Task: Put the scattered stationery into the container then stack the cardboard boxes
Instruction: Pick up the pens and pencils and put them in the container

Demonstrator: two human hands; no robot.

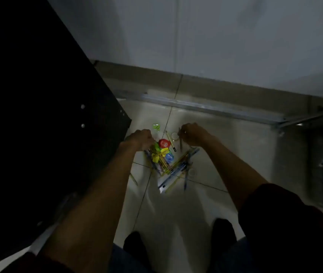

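A heap of stationery (168, 160) lies on the pale tiled floor: a red round item (164, 143), yellow and blue plastic pieces, and several pencils and pens. My left hand (142, 139) is curled at the heap's left edge, gripping some of the pens there. My right hand (191, 134) holds a dark pen (180, 141) at the heap's upper right. A small roll of tape (174, 135) and a yellow pencil (170, 140) lie between the hands. A green clip (156, 127) sits just beyond. No container or cardboard box shows.
A large black panel (38, 115) fills the left side, close to my left arm. A metal rail (215, 108) runs along the wall base ahead. My dark shoes (223, 231) stand on the tiles near the bottom. The scene is dim.
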